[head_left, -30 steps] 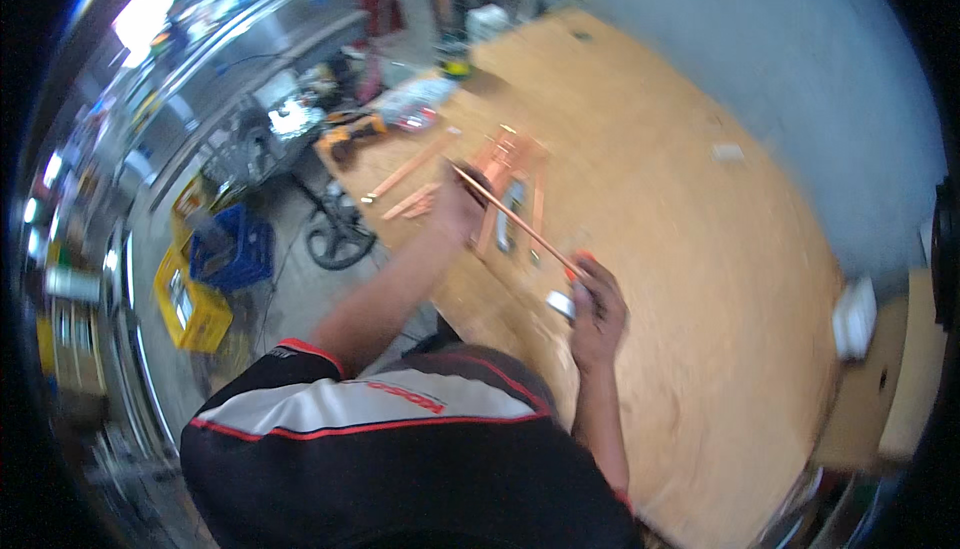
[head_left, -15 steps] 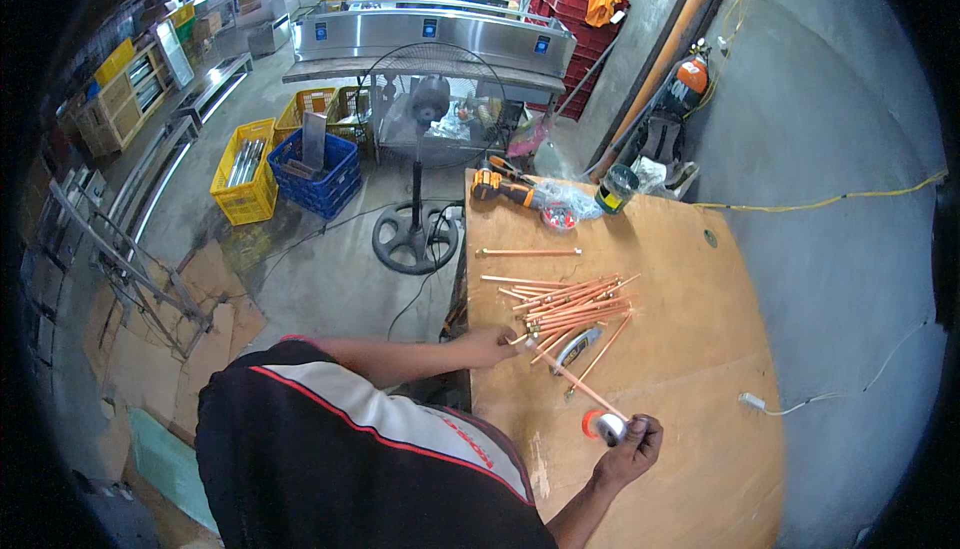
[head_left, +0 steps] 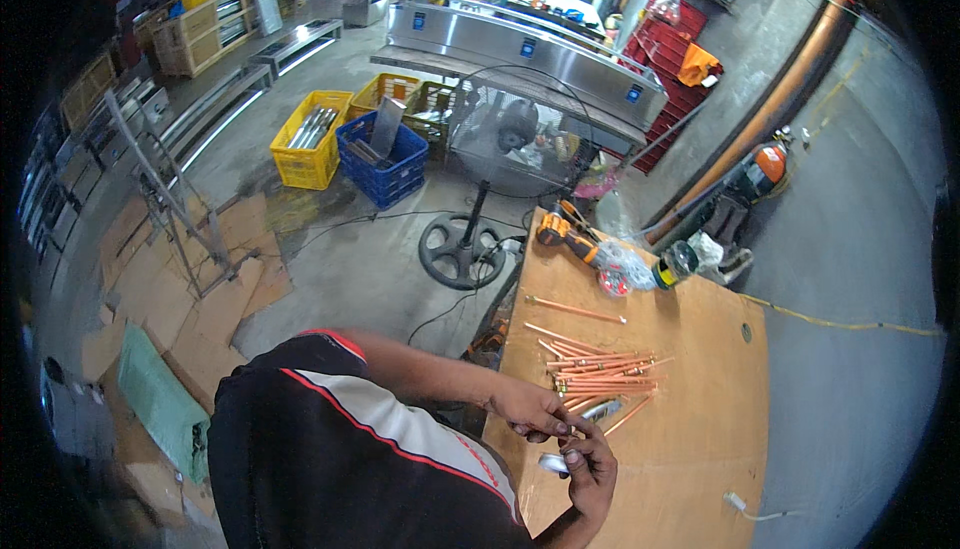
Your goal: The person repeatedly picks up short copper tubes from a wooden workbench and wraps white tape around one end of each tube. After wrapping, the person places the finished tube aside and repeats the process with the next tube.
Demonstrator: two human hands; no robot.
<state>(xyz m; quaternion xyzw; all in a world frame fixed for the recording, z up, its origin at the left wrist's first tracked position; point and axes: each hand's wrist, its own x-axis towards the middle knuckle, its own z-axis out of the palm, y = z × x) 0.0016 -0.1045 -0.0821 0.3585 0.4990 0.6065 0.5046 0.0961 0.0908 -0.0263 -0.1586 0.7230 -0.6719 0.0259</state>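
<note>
My left hand (head_left: pixel 530 407) is closed, its fingertips pinching something too small to make out over the table's near left part. Right beside it, fingertips almost meeting, my right hand (head_left: pixel 592 469) is curled closed with a small white roll (head_left: pixel 552 463), like a tape roll, against its thumb and fingers. Whether a copper tube lies between the hands is hidden by the fingers. Just beyond them, a pile of thin copper tubes (head_left: pixel 610 374) with brass-coloured end fittings lies on the wooden table (head_left: pixel 690 439). One single copper tube (head_left: pixel 575 309) rests apart, farther back.
At the table's far end are an orange-black power drill (head_left: pixel 565 236), clear plastic wrap (head_left: pixel 628 264) and a dark jar (head_left: pixel 677 262). A pedestal fan (head_left: pixel 515 129) stands past the table's left edge, near blue (head_left: pixel 385 174) and yellow crates (head_left: pixel 310 139). A white cable (head_left: pixel 770 514) lies at right.
My hands have come together; before, they were apart with a copper tube stretched between them. The white roll has shifted left with my right hand. The whole view has turned.
</note>
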